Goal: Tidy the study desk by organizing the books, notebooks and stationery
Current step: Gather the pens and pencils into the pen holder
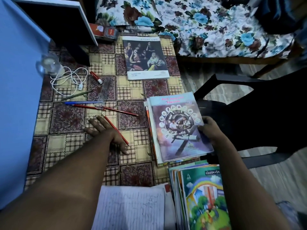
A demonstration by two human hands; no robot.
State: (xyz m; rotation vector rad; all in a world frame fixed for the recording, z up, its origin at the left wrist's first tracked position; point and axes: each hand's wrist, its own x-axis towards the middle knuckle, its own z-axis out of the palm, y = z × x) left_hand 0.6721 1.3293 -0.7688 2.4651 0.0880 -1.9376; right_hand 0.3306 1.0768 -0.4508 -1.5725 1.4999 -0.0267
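1. While the left hand [106, 133] lies flat, fingers spread, on the checked tablecloth [66, 146], a red pencil [109, 122] runs along its thumb side.
2. Right hand [209, 128] curls round the right edge of the top book [179, 128] on a pile at the desk's right.

The widest bare stretch of the checked cloth [63, 146] lies near and left, between the blue panel [16, 105] and the left hand [106, 132]. Farther in, pens and pencils [116, 109] lie crossed with a ruler [103, 92] and a white cable [69, 80] (all low and flat). A narrow bare lane runs between them and the book stack [179, 130] on the right, up to the far book [146, 58]. An open notebook [131, 208] and a second stack [202, 196] fill the near edge. A black chair [249, 113] closes the right side.
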